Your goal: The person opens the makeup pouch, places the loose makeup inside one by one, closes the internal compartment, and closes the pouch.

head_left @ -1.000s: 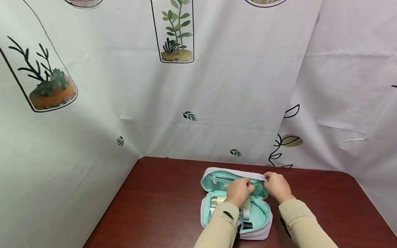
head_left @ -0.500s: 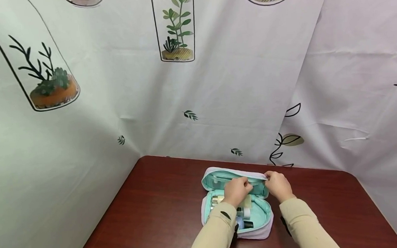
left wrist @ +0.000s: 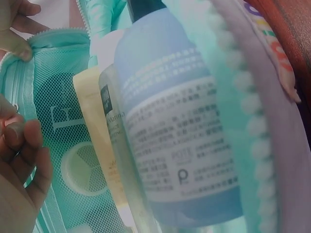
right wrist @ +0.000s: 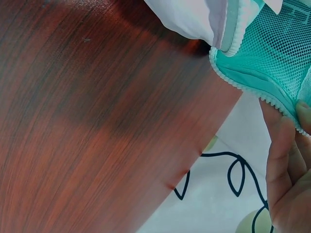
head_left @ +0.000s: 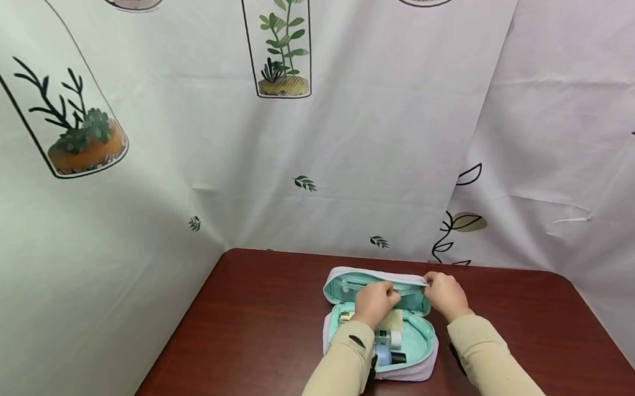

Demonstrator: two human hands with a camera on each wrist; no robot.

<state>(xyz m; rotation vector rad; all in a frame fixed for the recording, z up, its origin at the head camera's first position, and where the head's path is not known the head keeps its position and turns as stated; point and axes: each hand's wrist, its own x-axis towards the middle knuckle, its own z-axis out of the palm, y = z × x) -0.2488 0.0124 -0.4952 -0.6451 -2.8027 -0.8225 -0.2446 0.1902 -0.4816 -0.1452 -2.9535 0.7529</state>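
Observation:
A lilac toiletry bag (head_left: pixel 415 372) with mint lining lies unzipped, its lid raised at the back. My left hand (head_left: pixel 376 303) is at the lid's mesh pocket (left wrist: pixel 58 111), thumb and fingertips pinched at the small zipper pull, which they mostly hide. At the lid's right corner, my right hand (head_left: pixel 446 296) grips the zippered rim (right wrist: pixel 272 101) between thumb and fingers. Inside the bag lie a blue bottle (left wrist: pixel 175 111) with a black cap, a clear bottle (head_left: pixel 389 339) with a white cap and a pale yellow tube (left wrist: pixel 95 121). Behind the mesh sits a round container (left wrist: pixel 85 169).
The bag stands on a dark red-brown wooden table (head_left: pixel 239 341), near its back edge. White cloth (head_left: pixel 237 167) printed with plants hangs behind and to the left. My left sleeve (head_left: pixel 337 370) covers part of the bag's left side.
My left hand has slid slightly left along the mesh pocket, uncovering more of the blue bottle. The right hand keeps its grip on the lid corner.

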